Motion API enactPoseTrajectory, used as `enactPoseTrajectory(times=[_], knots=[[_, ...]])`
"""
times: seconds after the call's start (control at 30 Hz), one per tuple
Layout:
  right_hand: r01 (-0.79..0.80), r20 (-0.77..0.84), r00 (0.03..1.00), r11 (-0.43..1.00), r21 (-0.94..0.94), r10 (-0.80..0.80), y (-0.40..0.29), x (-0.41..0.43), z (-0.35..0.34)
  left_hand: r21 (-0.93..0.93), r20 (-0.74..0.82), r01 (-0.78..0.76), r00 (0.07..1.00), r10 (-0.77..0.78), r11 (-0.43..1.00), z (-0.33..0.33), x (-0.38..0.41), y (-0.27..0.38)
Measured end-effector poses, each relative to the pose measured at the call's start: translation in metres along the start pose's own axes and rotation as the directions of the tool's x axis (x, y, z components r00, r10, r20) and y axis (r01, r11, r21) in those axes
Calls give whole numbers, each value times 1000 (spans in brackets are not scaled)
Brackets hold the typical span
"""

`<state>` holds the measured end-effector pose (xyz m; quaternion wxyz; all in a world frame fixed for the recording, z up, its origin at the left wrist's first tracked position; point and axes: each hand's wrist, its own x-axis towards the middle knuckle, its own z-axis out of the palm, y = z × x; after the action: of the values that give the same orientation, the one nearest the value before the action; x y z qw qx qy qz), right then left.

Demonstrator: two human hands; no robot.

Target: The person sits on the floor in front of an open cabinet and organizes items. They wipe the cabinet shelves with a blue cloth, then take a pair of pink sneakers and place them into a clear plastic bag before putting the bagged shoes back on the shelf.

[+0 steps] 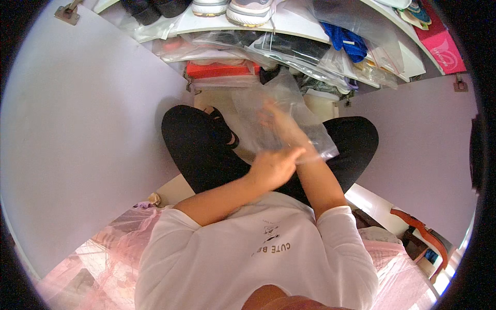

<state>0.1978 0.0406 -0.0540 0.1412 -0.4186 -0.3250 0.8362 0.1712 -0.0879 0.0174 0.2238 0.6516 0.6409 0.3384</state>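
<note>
A clear plastic bag (306, 116) hangs in front of me between my knees, partly blurred. My right hand (277, 118) reaches into it, with the fingers apart and seen through the film. Close to the right wrist, my left hand (273, 166) is closed on the bag's near edge. Its fingertips are partly hidden. Past the bag, part of a dark shoe (269, 73) shows on the bottom level of the cabinet.
Shelves ahead hold sneakers (250, 13), plastic-wrapped shoes, a red box (223, 69) and a blue cloth item (348, 42). Open cabinet doors stand at left (89, 128) and right (418, 151). Pink netting (116, 248) lies behind me, and a curved wooden piece (426, 236) stands at right.
</note>
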Motion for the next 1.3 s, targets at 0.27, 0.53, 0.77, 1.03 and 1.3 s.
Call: enactPoseTrajectory(times=[0.27, 0.53, 0.77, 1.03, 1.3], knots=[[56, 41, 998, 996, -70, -54, 0, 30, 14, 196, -150, 14, 989, 15, 980, -14, -4, -36], [349, 216, 855, 214, -913, -472, 16, 61, -30, 196, -175, 21, 984, 14, 980, -27, -3, -26], [532, 579, 804, 270, -803, 137, -75, -79, 50, -42, -285, 520, 812, -509, 853, -74, 2, -89], [414, 641, 91, -557, -720, -762, -182, -43, 138, -507, -250, 336, 824, -509, 794, -60, 13, -132], [22, 544, 342, -572, -820, -767, -229, 49, 189, -661, -135, 390, 779, -612, 641, -67, 13, -146]])
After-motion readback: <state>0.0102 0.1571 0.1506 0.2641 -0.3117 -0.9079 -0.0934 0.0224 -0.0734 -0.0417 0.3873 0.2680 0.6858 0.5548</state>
